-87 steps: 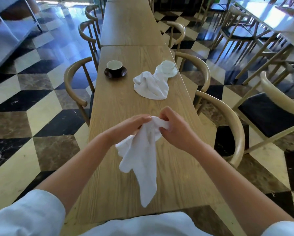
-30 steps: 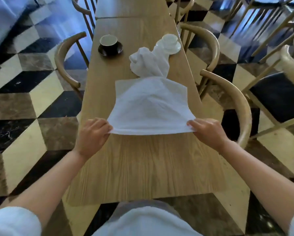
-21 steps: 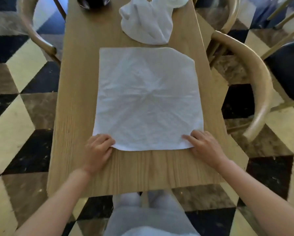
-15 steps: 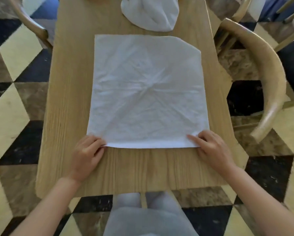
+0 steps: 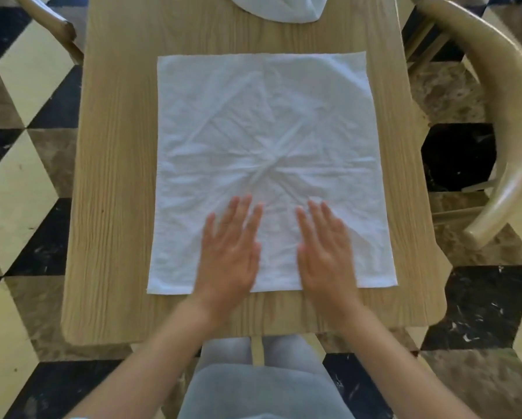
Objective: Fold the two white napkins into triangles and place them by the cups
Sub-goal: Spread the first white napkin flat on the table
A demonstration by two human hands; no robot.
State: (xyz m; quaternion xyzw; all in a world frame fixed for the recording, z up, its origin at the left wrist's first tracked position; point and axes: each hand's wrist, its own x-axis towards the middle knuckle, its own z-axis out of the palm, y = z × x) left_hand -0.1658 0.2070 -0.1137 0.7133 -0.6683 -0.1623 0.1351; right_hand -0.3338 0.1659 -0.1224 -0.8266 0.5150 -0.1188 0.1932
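Nearest the table's [image 5: 111, 207] front edge, left hand [image 5: 228, 252] and right hand [image 5: 326, 252] lie flat on the spread napkin [image 5: 265, 122], fingers straight, pressing rather than gripping. Napkin sits square and centred, its near hem just inside the front edge. Cloth looks thin, soft and light, creased from the middle outward; likely to slide on smooth wood. Best taken by pinching a corner and carrying it to the opposite corner. At the far edge, the second napkin [image 5: 278, 7] lies bunched, partly out of view. Cups not visible.
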